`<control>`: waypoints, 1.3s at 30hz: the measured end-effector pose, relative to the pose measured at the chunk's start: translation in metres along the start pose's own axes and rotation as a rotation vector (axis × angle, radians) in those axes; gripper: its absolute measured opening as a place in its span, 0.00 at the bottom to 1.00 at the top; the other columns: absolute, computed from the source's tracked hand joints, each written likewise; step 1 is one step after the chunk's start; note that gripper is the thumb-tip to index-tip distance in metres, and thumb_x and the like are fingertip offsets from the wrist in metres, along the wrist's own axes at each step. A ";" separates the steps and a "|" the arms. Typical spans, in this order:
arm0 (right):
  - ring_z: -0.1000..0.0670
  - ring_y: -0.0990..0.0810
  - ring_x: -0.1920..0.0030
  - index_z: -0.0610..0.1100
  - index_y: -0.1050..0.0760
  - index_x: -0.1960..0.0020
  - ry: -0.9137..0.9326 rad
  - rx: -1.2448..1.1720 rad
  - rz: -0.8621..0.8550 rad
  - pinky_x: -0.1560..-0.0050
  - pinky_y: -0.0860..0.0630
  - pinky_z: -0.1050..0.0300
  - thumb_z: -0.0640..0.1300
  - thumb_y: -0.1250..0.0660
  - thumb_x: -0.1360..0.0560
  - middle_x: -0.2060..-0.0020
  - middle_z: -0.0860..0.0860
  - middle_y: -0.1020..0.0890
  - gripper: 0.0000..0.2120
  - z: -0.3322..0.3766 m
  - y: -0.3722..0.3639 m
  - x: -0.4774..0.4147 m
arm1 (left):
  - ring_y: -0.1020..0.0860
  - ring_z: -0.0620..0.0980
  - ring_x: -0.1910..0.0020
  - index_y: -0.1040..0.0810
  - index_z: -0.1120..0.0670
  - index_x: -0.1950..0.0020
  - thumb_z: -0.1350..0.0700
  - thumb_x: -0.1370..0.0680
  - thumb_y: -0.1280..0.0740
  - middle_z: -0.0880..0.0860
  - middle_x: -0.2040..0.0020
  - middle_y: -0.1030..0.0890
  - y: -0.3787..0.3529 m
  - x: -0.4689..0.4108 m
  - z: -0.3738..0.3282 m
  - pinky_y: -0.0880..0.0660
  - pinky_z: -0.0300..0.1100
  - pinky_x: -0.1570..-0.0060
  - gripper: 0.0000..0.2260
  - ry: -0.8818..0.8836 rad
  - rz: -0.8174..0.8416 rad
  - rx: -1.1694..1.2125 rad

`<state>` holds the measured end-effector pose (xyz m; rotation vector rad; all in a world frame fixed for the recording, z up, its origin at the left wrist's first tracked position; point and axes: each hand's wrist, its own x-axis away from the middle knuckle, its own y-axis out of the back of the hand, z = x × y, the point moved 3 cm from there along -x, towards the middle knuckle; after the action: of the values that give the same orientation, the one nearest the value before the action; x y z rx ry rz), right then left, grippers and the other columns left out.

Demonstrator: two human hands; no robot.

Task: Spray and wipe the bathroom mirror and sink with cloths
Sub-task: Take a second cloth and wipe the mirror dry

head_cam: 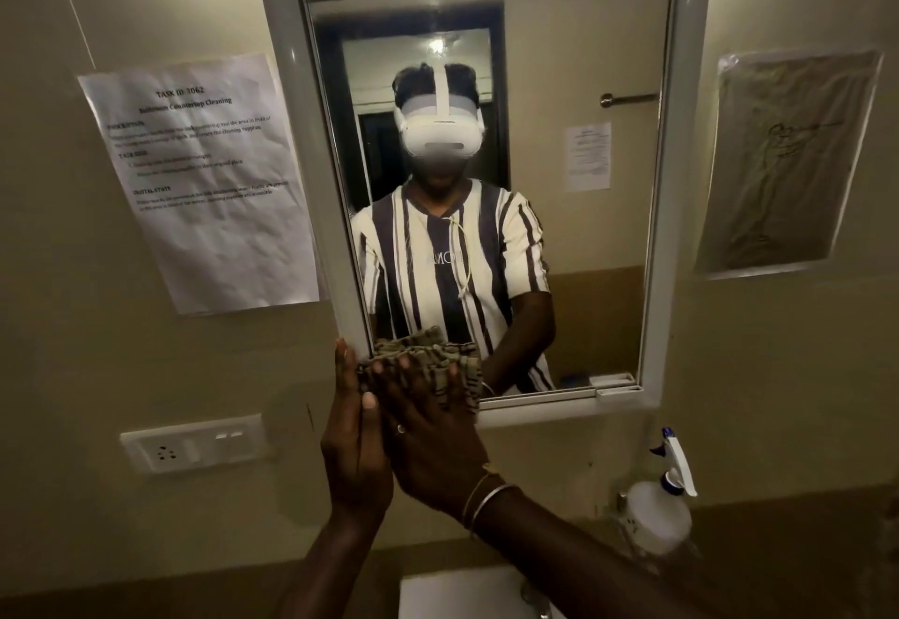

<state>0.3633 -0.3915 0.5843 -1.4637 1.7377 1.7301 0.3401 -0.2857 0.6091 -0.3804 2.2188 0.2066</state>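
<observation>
We press the cloth [469,384] against the mirror's [559,278] lower left corner with our right hand [428,443], grip wide and fingers flat. Our left hand [352,428] stands edge-on just left of it, grip wide, at the cloth's left edge. The bottle [656,516] stands lower right.
</observation>
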 end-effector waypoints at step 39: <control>0.40 0.52 0.17 0.49 0.45 0.17 0.024 0.042 -0.006 0.23 0.53 0.28 0.49 0.35 0.20 0.17 0.47 0.44 0.35 0.029 -0.030 0.015 | 0.32 0.47 0.23 0.31 0.58 0.23 0.59 0.16 0.45 0.48 0.24 0.26 0.031 -0.008 0.003 0.35 0.48 0.24 0.21 0.162 -0.008 0.337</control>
<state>0.3675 -0.3655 0.5478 -1.4770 1.7687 1.6694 0.3364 -0.2546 0.6135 -0.2268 2.3569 -0.2088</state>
